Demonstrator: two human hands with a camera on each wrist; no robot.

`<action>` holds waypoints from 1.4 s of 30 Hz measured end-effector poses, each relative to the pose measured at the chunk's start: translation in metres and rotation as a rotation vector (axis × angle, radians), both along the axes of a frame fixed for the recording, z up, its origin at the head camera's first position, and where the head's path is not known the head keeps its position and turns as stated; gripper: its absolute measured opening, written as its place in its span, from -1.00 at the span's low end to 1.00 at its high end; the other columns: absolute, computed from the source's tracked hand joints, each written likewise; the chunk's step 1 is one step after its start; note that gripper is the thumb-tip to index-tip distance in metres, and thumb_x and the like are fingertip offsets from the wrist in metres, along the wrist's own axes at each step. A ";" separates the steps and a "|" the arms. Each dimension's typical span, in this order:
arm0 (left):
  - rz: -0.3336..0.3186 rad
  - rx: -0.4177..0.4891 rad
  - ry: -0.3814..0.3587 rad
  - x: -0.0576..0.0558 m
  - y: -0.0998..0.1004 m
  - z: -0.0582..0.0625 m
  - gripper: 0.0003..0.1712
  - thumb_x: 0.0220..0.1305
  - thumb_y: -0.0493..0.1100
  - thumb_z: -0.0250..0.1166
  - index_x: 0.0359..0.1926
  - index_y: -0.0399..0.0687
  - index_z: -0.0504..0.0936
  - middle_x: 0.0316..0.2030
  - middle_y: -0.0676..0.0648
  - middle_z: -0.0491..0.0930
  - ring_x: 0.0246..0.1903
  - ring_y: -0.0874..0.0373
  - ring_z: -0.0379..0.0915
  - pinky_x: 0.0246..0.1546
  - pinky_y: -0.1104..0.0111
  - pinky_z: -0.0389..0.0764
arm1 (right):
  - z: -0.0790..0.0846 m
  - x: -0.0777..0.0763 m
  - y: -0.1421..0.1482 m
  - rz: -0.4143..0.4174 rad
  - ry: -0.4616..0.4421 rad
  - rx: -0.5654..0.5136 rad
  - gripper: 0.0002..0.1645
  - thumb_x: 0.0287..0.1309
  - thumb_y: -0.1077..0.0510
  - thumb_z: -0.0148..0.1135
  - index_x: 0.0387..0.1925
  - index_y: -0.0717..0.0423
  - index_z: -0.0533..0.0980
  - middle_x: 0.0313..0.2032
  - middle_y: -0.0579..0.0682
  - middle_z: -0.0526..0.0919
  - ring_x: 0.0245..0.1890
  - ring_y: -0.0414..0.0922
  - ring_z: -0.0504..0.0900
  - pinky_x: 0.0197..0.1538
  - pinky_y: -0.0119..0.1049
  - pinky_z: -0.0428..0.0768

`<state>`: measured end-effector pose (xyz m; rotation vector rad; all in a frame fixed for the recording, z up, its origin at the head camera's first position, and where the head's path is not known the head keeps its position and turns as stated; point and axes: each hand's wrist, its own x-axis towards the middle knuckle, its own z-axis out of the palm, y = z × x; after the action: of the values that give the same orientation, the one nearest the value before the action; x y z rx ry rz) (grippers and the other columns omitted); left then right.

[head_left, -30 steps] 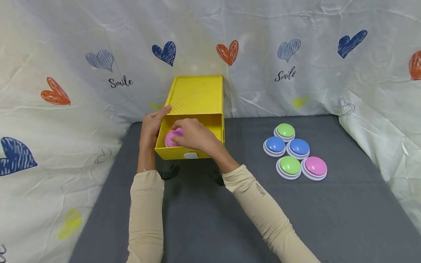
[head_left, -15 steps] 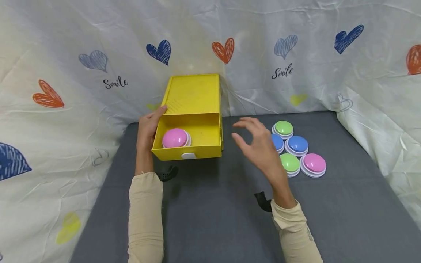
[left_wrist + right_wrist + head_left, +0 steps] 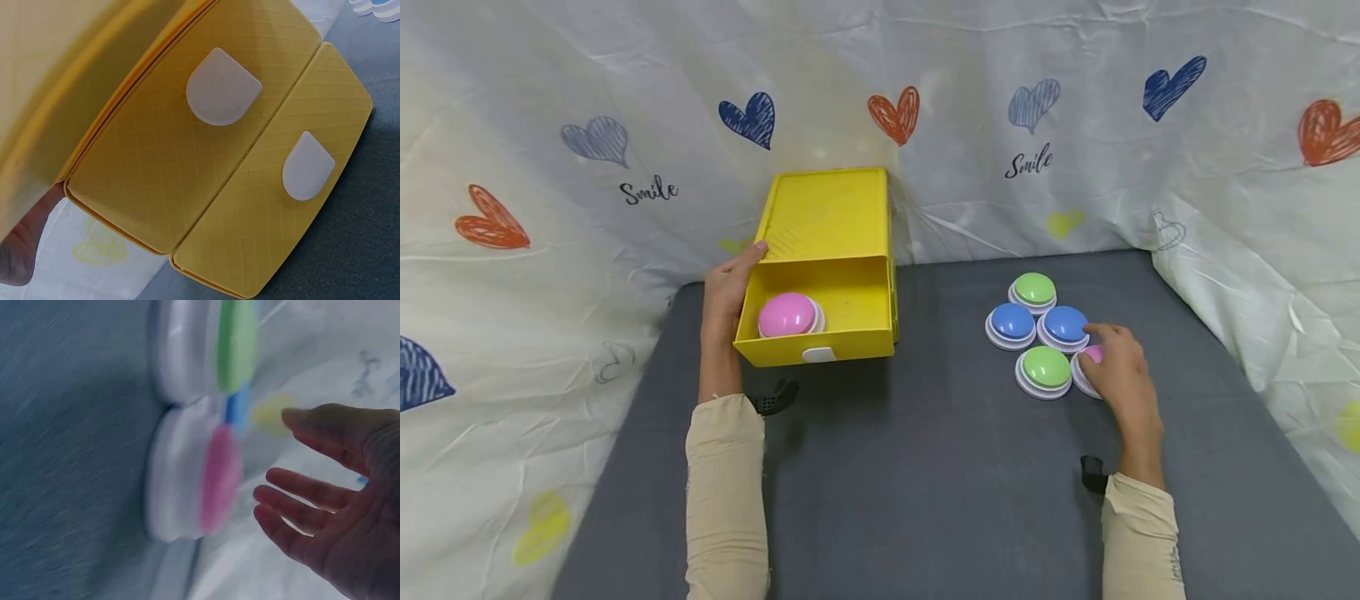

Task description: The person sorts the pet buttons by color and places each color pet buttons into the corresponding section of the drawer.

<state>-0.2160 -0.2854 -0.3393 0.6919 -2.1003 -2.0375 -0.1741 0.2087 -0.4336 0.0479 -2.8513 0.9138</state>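
My left hand holds the left side of a yellow drawer box, its thumb at the top front corner. The box's top drawer is pulled out, with a pink-domed push button on a white base lying tilted at its left end. On the right, my right hand is over another pink button, partly covering it in the head view. In the right wrist view its fingers are spread beside the pink button and hold nothing.
Two green buttons and two blue buttons cluster beside the pink one on the dark grey table. In the left wrist view, lower drawer fronts carry white tabs. A white printed cloth hangs behind.
My right hand let go of the pink button in the drawer, came out, and moved right to the other pink button. My left hand stays at the box.
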 end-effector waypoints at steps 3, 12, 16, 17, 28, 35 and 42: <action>-0.009 0.022 -0.011 0.003 0.001 0.002 -0.14 -0.17 0.31 0.40 0.04 -0.23 0.54 0.01 -0.19 0.50 -0.15 0.04 0.50 -0.27 0.41 0.56 | -0.012 0.001 0.011 -0.018 -0.043 -0.001 -0.48 0.02 0.28 0.18 0.08 0.32 0.39 0.11 0.38 0.30 0.05 0.28 0.32 -0.01 0.20 0.33; 0.011 0.071 0.042 0.001 -0.003 -0.004 -0.26 -0.17 0.26 0.43 -0.03 -0.14 0.61 0.01 -0.21 0.50 -0.13 0.03 0.49 -0.20 0.40 0.55 | -0.023 0.000 0.019 -0.031 -0.115 -0.020 -0.40 -0.01 0.16 0.31 0.09 0.31 0.39 -0.04 0.38 0.44 -0.11 0.23 0.42 -0.08 0.16 0.38; 0.001 0.076 0.049 0.004 0.001 0.001 -0.26 -0.14 0.24 0.42 -0.01 -0.16 0.60 0.03 -0.23 0.49 -0.10 0.00 0.48 -0.16 0.37 0.54 | -0.024 0.001 0.021 -0.050 -0.104 -0.020 -0.40 -0.03 0.13 0.33 0.06 0.31 0.42 -0.05 0.39 0.46 -0.14 0.22 0.44 -0.11 0.14 0.40; -0.006 0.079 0.048 0.005 0.002 0.003 -0.25 -0.13 0.24 0.42 0.00 -0.16 0.59 0.04 -0.23 0.48 -0.09 0.00 0.48 -0.15 0.37 0.54 | -0.024 0.002 0.022 -0.053 -0.095 -0.015 -0.40 -0.04 0.13 0.34 0.05 0.31 0.43 -0.06 0.40 0.47 -0.16 0.22 0.44 -0.13 0.13 0.41; -0.021 0.065 0.060 0.009 0.006 0.010 -0.25 -0.10 0.25 0.40 0.01 -0.18 0.57 0.03 -0.22 0.48 -0.12 0.02 0.48 -0.18 0.40 0.54 | -0.004 0.007 0.023 -0.088 -0.042 -0.013 -0.43 -0.01 0.11 0.31 0.03 0.34 0.45 -0.09 0.42 0.50 -0.20 0.22 0.49 -0.19 0.11 0.45; -0.012 0.060 0.058 0.009 0.006 0.006 -0.27 -0.09 0.25 0.39 -0.02 -0.19 0.59 -0.02 -0.19 0.52 -0.13 0.02 0.49 -0.21 0.42 0.55 | 0.023 0.015 0.019 -0.094 0.024 -0.015 -0.44 -0.04 0.09 0.33 0.01 0.28 0.48 -0.12 0.37 0.53 -0.23 0.20 0.51 -0.22 0.10 0.47; -0.011 0.064 0.060 0.008 0.007 0.003 -0.32 -0.09 0.25 0.39 -0.05 -0.15 0.62 -0.02 -0.20 0.52 -0.11 0.00 0.47 -0.19 0.41 0.55 | 0.044 0.019 0.007 -0.089 0.041 -0.047 -0.40 -0.02 -0.05 0.33 0.01 0.21 0.48 -0.10 0.28 0.55 -0.21 0.13 0.53 -0.19 0.06 0.50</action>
<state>-0.2078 -0.2787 -0.3358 0.6220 -2.0194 -2.1121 -0.1548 0.2161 -0.3898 -0.0644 -2.7682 0.9496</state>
